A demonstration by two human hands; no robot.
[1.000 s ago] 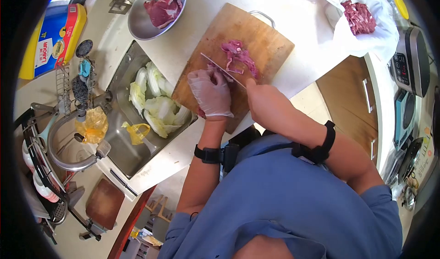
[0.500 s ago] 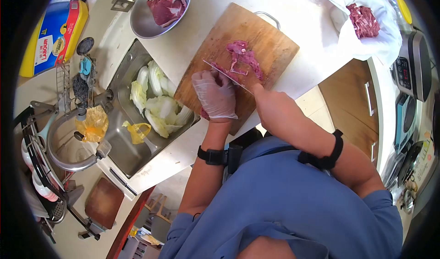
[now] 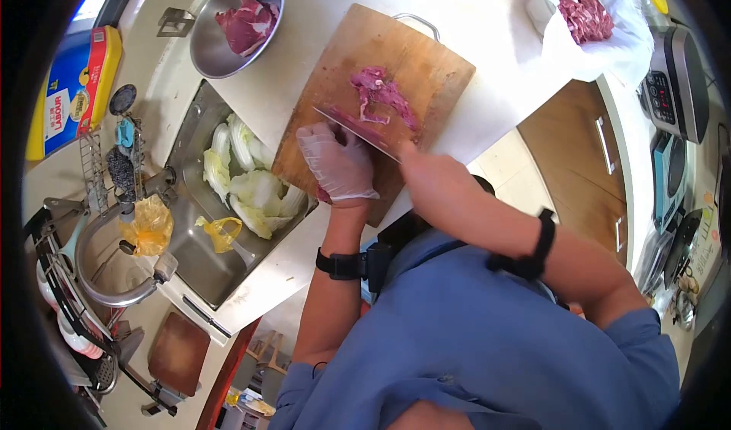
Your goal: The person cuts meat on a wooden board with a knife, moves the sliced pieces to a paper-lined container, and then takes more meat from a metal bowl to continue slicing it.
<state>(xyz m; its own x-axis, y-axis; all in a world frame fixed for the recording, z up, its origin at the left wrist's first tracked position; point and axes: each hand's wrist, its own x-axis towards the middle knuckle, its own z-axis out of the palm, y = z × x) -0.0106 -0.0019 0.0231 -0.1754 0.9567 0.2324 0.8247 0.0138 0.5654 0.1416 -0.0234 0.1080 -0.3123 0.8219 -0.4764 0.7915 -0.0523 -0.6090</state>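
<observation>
My left hand (image 3: 339, 163), in a clear thin glove, has its fingers curled over a piece of raw meat (image 3: 324, 195) on the wooden cutting board (image 3: 335, 57). Most of that piece is hidden under the glove; only a red bit shows near the wrist. My bare right hand (image 3: 438, 179) grips a knife (image 3: 356, 131) whose handle is hidden in the fist. Its blade lies slantwise right beside the gloved fingertips. Beyond the blade, cut slices of raw meat (image 3: 381, 95) sit in a loose heap on the board.
A steel bowl (image 3: 207, 55) with a chunk of meat stands at the far left of the counter. At far right, a white plastic bag (image 3: 624, 49) holds cut meat. Cabbage leaves (image 3: 255, 190) lie in the sink (image 3: 202, 258), near the faucet (image 3: 106, 299). A cooker (image 3: 681, 79) stands at right.
The whole view has shifted, so the board and both hands appear further left. The knife remains against the left fingertips, with little visible change on the board.
</observation>
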